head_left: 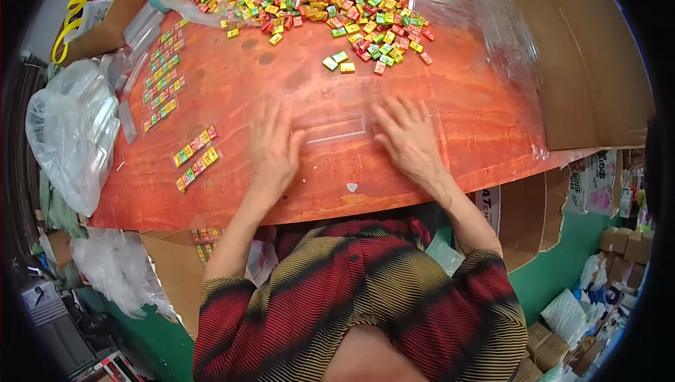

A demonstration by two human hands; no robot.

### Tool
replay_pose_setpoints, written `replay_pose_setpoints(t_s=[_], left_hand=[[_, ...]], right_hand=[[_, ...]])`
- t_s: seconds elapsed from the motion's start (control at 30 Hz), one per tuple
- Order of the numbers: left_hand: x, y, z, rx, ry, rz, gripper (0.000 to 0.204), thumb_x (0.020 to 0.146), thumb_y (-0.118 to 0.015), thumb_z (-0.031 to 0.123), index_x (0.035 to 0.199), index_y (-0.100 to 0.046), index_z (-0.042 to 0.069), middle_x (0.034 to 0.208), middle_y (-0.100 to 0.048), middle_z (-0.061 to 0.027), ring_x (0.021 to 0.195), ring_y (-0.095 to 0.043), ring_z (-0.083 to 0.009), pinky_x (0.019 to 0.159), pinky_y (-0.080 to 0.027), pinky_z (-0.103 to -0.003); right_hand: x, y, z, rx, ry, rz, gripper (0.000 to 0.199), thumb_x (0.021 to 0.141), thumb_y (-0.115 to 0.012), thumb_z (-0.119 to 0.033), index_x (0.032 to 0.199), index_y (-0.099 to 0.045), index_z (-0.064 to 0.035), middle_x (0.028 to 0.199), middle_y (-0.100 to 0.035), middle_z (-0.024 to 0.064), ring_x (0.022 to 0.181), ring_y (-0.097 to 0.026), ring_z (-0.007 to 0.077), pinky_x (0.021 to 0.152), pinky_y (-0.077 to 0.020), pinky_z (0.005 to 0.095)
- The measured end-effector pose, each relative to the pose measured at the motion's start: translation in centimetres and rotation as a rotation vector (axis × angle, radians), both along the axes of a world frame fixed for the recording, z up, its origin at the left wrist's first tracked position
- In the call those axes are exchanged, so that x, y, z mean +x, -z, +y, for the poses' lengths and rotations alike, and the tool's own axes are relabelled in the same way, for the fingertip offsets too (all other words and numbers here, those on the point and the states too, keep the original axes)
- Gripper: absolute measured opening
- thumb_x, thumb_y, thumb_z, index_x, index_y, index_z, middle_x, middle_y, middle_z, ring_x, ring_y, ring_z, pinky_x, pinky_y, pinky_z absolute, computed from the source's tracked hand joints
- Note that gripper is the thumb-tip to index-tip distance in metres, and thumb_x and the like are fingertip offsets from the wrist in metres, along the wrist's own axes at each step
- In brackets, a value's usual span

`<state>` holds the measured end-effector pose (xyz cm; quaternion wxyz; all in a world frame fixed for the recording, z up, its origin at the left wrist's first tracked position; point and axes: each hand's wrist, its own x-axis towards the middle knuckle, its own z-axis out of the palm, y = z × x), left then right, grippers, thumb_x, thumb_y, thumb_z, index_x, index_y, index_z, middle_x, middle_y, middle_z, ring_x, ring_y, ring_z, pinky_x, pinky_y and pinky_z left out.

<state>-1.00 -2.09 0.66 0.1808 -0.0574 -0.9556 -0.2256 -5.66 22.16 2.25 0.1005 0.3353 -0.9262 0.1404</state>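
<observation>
My left hand [273, 144] rests palm down on the reddish wooden table [316, 185], thumb spread and fingers slightly blurred. Across from it, my right hand [413, 137] also lies flat with fingers apart. Between them sits a long, narrow clear plastic tray [336, 129] with nothing inside; its right end is near my right thumb. Neither hand holds anything. Beyond the hands spreads a large heap of small red, yellow and green boxes [316, 2], with a few loose ones at its near edge. To the left lie two filled strips [199, 169] of these boxes.
Several more filled strips [165, 86] line the table's left side, beside empty clear trays [128, 122] and a plastic bag [74, 132]. Clear plastic sheeting [492, 27] and a tall cardboard panel [594, 58] border the right. A small white scrap [352, 187] lies near the front edge.
</observation>
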Motion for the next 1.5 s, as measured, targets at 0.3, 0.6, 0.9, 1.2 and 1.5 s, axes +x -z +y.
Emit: replay_pose_setpoints(t_s=[0.3, 0.6, 0.9, 1.2, 1.5], left_hand=[[1.3, 1.0, 1.6, -0.18, 0.214, -0.212, 0.053, 0.075, -0.061, 0.03, 0.121, -0.047, 0.007, 0.133, -0.034, -0.0181, 0.121, -0.032, -0.0366, 0.099, -0.023, -0.052], [2.4, 1.0, -0.4, -0.1, 0.148, -0.144, 0.045, 0.078, -0.057, 0.021, 0.12, -0.048, 0.009, 0.132, -0.035, -0.018, 0.125, -0.027, -0.0375, 0.101, -0.019, -0.051], [1.9, 2.0, 0.1, -0.171, 0.137, -0.175, 0.046, 0.08, -0.058, 0.025, 0.121, -0.046, 0.008, 0.133, -0.032, -0.0194, 0.126, -0.024, -0.0408, 0.1, -0.019, -0.055], [1.4, 0.9, 1.3, -0.158, 0.159, -0.197, 0.042, 0.08, -0.057, 0.02, 0.119, -0.048, 0.008, 0.131, -0.036, -0.0175, 0.126, -0.025, -0.0385, 0.101, -0.019, -0.053], [1.0, 0.6, 2.0, -0.143, 0.191, -0.172, 0.044, 0.08, -0.056, 0.027, 0.119, -0.049, 0.006, 0.13, -0.036, -0.0186, 0.125, -0.026, -0.0396, 0.099, -0.019, -0.057]], right_hand=[[1.9, 3.2, -2.4, -0.02, 0.038, -0.181, 0.053, 0.08, -0.057, -0.025, 0.127, -0.04, -0.0072, 0.134, -0.032, 0.0184, 0.126, -0.027, 0.0364, 0.1, -0.021, 0.056], [-8.5, 1.0, 9.6, -0.138, 0.637, 0.325, 0.044, 0.078, -0.058, -0.018, 0.118, -0.047, -0.0051, 0.122, -0.045, 0.0164, 0.113, -0.041, 0.0347, 0.089, -0.0347, 0.0476], [-6.6, 5.3, 11.8, 0.016, 0.653, 0.203, 0.04, 0.076, -0.06, -0.02, 0.114, -0.051, -0.0113, 0.114, -0.047, 0.0124, 0.108, -0.042, 0.0324, 0.084, -0.0354, 0.0527], [-1.8, 1.4, 12.0, -0.197, 0.462, 0.163, 0.031, 0.072, -0.055, -0.001, 0.103, -0.058, -0.0074, 0.099, -0.058, 0.0096, 0.092, -0.052, 0.0273, 0.076, -0.04, 0.0358], [-3.3, 1.7, 14.0, 0.054, 0.585, 0.119, 0.036, 0.073, -0.048, -0.005, 0.108, -0.056, -0.0117, 0.106, -0.055, 0.0089, 0.098, -0.05, 0.028, 0.078, -0.0383, 0.0424]])
